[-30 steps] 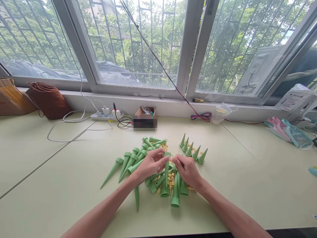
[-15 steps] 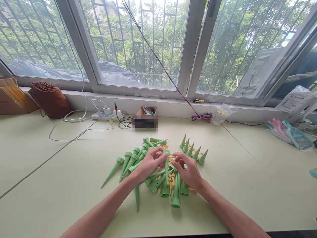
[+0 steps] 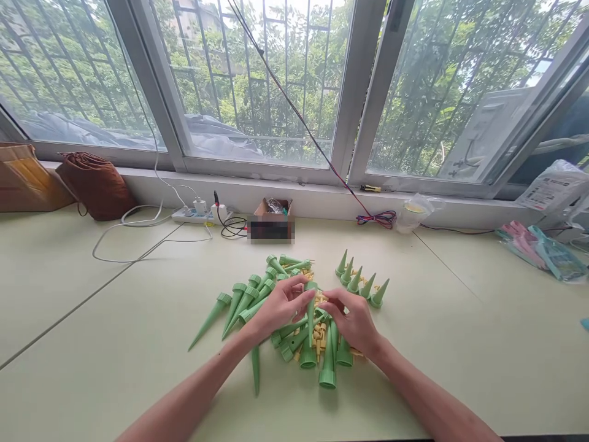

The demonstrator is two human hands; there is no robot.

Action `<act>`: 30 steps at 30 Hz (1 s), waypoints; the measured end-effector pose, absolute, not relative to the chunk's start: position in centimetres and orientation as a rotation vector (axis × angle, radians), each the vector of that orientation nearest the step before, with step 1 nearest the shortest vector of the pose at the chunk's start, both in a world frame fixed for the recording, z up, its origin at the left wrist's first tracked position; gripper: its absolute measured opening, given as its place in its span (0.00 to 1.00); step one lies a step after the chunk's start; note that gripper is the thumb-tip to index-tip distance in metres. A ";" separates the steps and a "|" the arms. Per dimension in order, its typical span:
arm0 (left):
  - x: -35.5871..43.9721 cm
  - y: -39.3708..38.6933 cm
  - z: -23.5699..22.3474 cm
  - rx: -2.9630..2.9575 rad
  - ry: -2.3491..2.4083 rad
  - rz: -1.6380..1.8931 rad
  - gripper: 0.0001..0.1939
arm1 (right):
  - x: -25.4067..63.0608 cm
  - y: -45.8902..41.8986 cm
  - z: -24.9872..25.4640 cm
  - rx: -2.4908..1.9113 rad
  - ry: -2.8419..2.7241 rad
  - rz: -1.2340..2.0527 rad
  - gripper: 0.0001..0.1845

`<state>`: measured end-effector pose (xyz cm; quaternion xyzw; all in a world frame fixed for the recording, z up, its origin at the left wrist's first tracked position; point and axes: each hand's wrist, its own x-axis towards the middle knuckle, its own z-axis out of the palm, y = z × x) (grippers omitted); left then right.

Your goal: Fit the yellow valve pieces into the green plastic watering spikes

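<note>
A heap of green plastic cone spikes (image 3: pixel 248 301) lies on the pale green table (image 3: pixel 460 344), mixed with small yellow plugs (image 3: pixel 317 337). My left hand (image 3: pixel 278 307) grips the wide end of one green spike (image 3: pixel 311 307), pointing its tip toward me. My right hand (image 3: pixel 352 319) is closed in a pinch right beside that spike's open end; what its fingertips hold is too small to make out. Several spikes (image 3: pixel 361 282) stand upright in a row just beyond my right hand.
Along the window sill sit a power strip with white cables (image 3: pixel 193 215), a small cardboard box (image 3: pixel 271 218), a coil of red wire (image 3: pixel 377 218) and a plastic bag (image 3: pixel 414 212). A brown pouch (image 3: pixel 94 184) is at far left; packets (image 3: pixel 538 252) at far right.
My right hand's fingers spread briefly, then closed into a pinch again at the spike's end. The left hand kept its hold on the spike.
</note>
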<state>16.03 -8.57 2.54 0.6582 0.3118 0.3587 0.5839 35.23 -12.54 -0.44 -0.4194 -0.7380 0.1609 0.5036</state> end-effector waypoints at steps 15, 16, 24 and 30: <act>16.1 -9.3 2.5 1.640 0.708 0.775 0.14 | 35.3 -12.8 0.0 -1.084 -1.824 0.401 0.19; 16.1 -9.3 2.4 1.643 0.710 0.777 0.14 | 35.3 -12.8 0.1 -1.088 -1.825 0.400 0.20; 16.3 -9.4 2.1 1.710 0.726 0.831 0.13 | 35.4 -12.7 0.1 -1.114 -1.812 0.454 0.21; 16.6 -9.6 2.1 1.798 0.763 0.898 0.13 | 35.4 -12.8 0.1 -1.121 -1.820 0.469 0.21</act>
